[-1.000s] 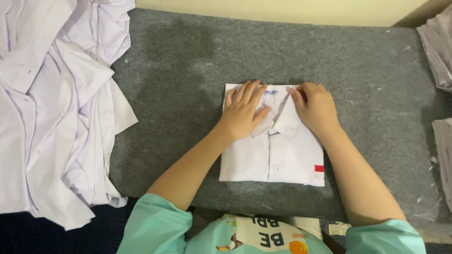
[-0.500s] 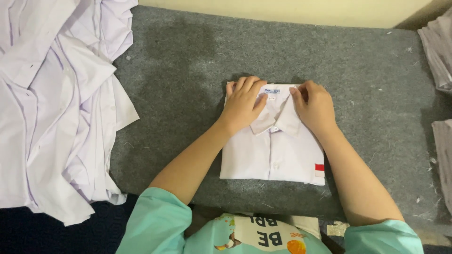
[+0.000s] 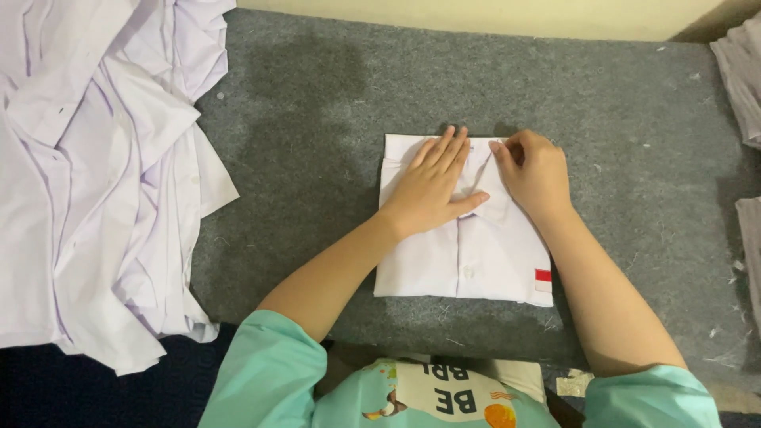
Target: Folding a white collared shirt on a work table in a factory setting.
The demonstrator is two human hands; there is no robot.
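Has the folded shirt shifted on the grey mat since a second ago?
No. The folded shirt lies at about the same spot on the grey mat; both hands rest on its collar end.

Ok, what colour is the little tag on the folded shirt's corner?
Red over white, on the folded white shirt, seen in the head view: small tag.

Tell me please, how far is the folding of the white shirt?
Mostly done: the white shirt already lies as a neat rectangle on the grey mat, buttons up. In hand: the left hand presses flat beside the collar while the right hand pinches the collar edge. Left: a heap of unfolded white shirts lies at the mat's left side.
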